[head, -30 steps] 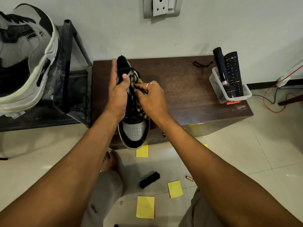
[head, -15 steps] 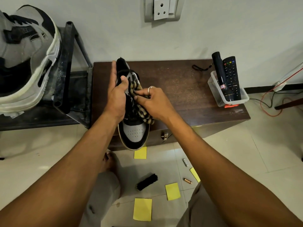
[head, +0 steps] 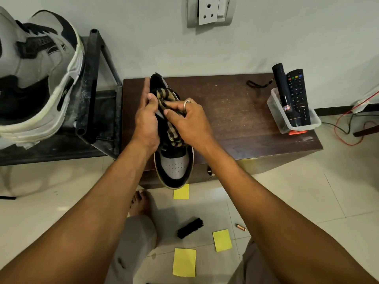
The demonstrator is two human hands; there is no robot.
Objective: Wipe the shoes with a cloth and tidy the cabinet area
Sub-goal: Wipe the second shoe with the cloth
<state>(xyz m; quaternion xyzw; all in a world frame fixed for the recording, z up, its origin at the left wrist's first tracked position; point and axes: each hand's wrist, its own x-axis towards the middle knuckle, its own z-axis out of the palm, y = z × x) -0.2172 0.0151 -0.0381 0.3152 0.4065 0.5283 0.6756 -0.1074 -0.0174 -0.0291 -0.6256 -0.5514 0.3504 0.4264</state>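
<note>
A black and grey sneaker (head: 174, 167) is held above the front of a dark wooden cabinet (head: 235, 119), its toe pointing toward me. My left hand (head: 146, 121) grips the shoe's left side, thumb on top. My right hand (head: 188, 119), with a ring on one finger, holds a striped tan and black cloth (head: 171, 130) pressed onto the shoe's tongue and lace area. A second, white and black sneaker (head: 34, 78) sits on a black metal rack (head: 90, 89) at the left.
A clear plastic bin (head: 287, 119) with a torch and a remote stands on the cabinet's right end. On the tiled floor lie a black brush (head: 190, 228), several yellow sticky notes (head: 184, 262), a battery (head: 241, 227) and my bare foot. Red and black cables run at the right.
My right hand has slid the cloth along the top of the shoe toward my left hand. The left hand keeps its grip, and the shoe has barely moved.
</note>
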